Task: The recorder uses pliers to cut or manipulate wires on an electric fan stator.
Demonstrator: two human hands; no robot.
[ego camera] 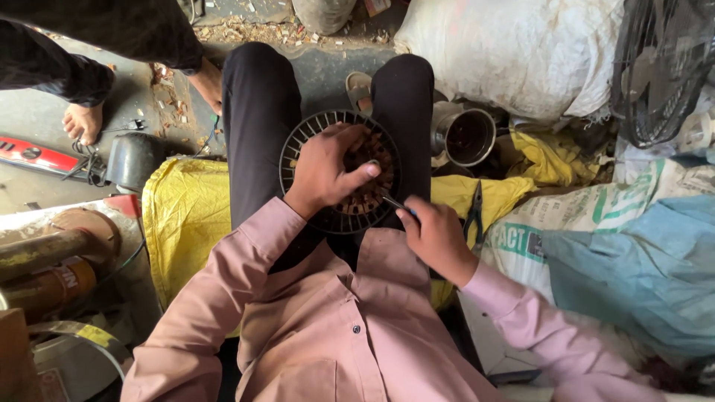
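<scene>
Biggest risk as I judged it: the thin tool (390, 201) in my right hand (436, 238) slipping off and gouging the copper windings (366, 173), or skating into my left thumb, which lay right across its line. Cause would be the setup: the round fan motor housing (339, 173) was only balanced on my lap between my thighs (257, 126), no desk under it, so any hard push could tilt or spin it. Second risk: the housing rolling forward off my knees onto the floor (45, 119), where another person's bare foot (82, 120) stood nearby. Left hand (324, 173) was clamped over the top of the housing, fingers curled into the centre over the windings, thumb stretched toward the right edge. Right hand was closed around the tool's handle, pinch grip, tip pointing up-left into the housing's lower-right rim, just beside the left thumb. Couldn't tell whether the tip was actually seated in anything. So the housing sat directly under the left hand and just ahead of the right, both hands close together over it. Pliers (474, 212) lay on the yellow sack (182, 223) just right of my right hand, not in use. Metal cylinder part (465, 135) sat beyond my right knee, apart from the work.
</scene>
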